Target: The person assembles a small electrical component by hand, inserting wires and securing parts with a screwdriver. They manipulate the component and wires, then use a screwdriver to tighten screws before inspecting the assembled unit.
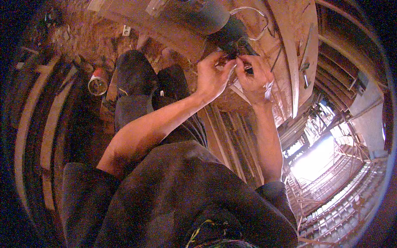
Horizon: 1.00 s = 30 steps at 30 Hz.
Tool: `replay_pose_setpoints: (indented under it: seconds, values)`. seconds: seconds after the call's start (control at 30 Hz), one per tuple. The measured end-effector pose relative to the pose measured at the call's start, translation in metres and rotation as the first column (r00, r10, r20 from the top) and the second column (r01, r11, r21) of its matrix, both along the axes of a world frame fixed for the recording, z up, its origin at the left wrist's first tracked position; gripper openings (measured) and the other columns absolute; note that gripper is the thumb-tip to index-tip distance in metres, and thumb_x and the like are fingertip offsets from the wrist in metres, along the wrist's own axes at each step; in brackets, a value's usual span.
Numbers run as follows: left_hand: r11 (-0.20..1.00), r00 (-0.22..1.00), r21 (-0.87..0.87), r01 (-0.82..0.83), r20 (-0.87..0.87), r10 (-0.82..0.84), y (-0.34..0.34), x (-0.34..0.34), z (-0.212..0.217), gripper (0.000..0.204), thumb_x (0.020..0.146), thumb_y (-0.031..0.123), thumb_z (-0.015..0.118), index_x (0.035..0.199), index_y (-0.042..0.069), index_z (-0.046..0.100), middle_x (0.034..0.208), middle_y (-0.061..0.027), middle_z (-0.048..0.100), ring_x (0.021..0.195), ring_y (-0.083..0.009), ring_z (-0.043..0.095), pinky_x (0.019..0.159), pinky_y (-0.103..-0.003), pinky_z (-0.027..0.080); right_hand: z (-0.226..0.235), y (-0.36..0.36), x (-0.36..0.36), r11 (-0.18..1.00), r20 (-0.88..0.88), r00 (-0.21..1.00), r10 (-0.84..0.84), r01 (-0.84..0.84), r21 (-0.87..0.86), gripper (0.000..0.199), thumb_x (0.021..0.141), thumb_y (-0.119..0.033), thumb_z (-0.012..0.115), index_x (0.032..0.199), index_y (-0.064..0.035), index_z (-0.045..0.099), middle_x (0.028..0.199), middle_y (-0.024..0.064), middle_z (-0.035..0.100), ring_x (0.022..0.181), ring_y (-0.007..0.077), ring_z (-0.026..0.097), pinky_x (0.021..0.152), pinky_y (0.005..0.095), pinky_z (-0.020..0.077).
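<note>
A dark, bulky part (230, 35) sits just beyond the fingertips, nearly black, with a dull surface and an uneven outline; shadow and grain hide its finer detail. It adjoins the end of a smooth grey rounded body (202, 16), which has a broad curved rim. A pale wire loop (264, 25) arches out beside it, over the wooden panel (277, 45).

The dark part's longer direction appears to run from upper left to lower right, its narrower lower end slanting toward the right hand (255, 76); which end is its front cannot be told. It lies by the panel's left edge, though whether the panel carries it is unclear.

The left hand (213, 76) and right hand nearly meet there, thumbs and fingers bent in a pinching pose. Whether either grasps anything small cannot be told, since the fingers cover the spot.
</note>
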<state>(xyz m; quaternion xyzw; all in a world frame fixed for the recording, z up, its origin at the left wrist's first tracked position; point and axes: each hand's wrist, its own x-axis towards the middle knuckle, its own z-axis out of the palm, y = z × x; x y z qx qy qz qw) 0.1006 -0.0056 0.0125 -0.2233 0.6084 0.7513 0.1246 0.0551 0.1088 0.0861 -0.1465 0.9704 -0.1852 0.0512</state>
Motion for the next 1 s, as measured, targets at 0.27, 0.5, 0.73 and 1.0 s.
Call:
replay_pose_setpoints:
  seconds: [0.27,0.5,0.73,1.0]
  values:
    - [0.992,0.997,0.099,-0.077,0.026,0.075,0.007,0.001,-0.002,0.02,0.088,0.01,0.072,0.102,-0.004,0.07,0.096,-0.0181,0.074,0.088,-0.0244,0.073,0.078,-0.035,0.055,-0.003,0.004,0.001,1.0,-0.004,1.0,0.0,0.0,-0.008,0.013,0.084,-0.009,0.075,0.093,-0.002,0.068,0.089,0.0128,0.071,0.079,0.0299,0.069,0.069,0.0375,0.0554]
    - [0.984,0.998,0.166,-0.058,0.034,0.053,0.004,0.002,-0.005,0.02,0.089,0.009,0.071,0.104,-0.004,0.07,0.097,-0.0174,0.075,0.091,-0.0232,0.073,0.079,-0.034,0.056,-0.007,0.002,0.005,1.0,-0.044,0.999,-0.029,0.029,-0.003,0.014,0.084,-0.01,0.076,0.093,-0.0023,0.068,0.089,0.0133,0.071,0.079,0.0305,0.069,0.071,0.0383,0.055]
    - [0.982,0.998,0.182,-0.055,0.041,0.048,0.003,0.0,-0.005,0.021,0.089,0.011,0.073,0.103,-0.004,0.07,0.096,-0.0174,0.075,0.092,-0.0231,0.073,0.078,-0.034,0.055,-0.013,0.004,0.008,0.999,-0.082,0.996,-0.035,0.034,-0.013,0.015,0.084,-0.01,0.076,0.093,-0.0019,0.068,0.089,0.0135,0.07,0.08,0.0312,0.069,0.071,0.0389,0.0549]
    - [0.996,0.998,0.083,-0.044,0.043,0.04,0.009,0.001,-0.01,0.024,0.086,0.018,0.076,0.096,-0.003,0.071,0.089,-0.0192,0.073,0.083,-0.0258,0.074,0.073,-0.036,0.055,-0.016,0.003,0.011,0.994,-0.081,0.99,-0.113,0.113,-0.008,0.014,0.084,-0.012,0.077,0.092,-0.0028,0.068,0.087,0.0132,0.07,0.079,0.0303,0.069,0.068,0.0391,0.0537]
